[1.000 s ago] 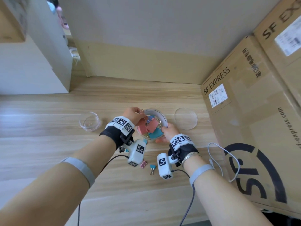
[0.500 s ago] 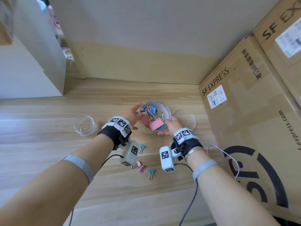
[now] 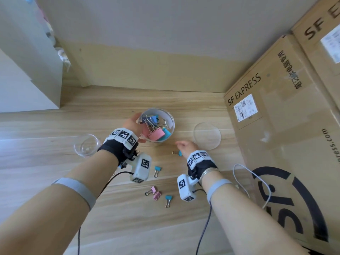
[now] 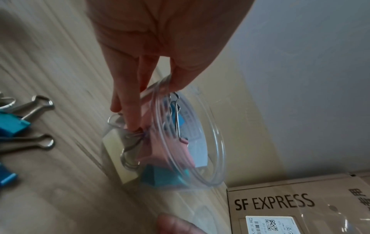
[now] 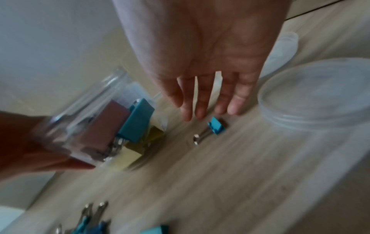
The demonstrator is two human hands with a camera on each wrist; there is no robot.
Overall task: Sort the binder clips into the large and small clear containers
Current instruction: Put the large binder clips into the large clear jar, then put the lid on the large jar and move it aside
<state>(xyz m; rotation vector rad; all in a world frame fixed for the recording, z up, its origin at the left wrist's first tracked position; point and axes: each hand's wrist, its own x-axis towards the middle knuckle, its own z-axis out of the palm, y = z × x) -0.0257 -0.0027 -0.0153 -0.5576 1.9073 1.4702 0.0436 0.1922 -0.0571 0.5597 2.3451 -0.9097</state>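
A wooden tabletop (image 3: 55,181) filled the head view; two brown SF Express cartons (image 3: 287,126) stood along its right side from one to five o'clock, and a white cable (image 3: 257,181) looped beside them; a white cabinet (image 3: 27,80) stood at ten o'clock.

One large clear container (image 3: 166,124) sat near the centre, tilted; inside it lay several big binder clips, of which a pink clip (image 3: 156,134), a teal one and a blue one could be told apart; the exact count could not be told. Its round clear lid (image 3: 207,136) lay flat at three o'clock of it, apart. One small clear container (image 3: 86,145) stood at nine o'clock, well apart from the large one.

Five small binder clips lay loose on the table: one teal clip (image 3: 177,153) just beside the right fingertips, one blue clip (image 3: 157,171) at six o'clock of the large container, two pink clips (image 3: 154,192) touching each other, and one more teal clip (image 3: 168,200) nearest the viewer.

The left hand (image 3: 132,124) gripped the large container's near wall, fingers outside and thumb at the rim. The right hand (image 3: 184,145) hovered low over the table, fingers straight and slightly spread, holding nothing.
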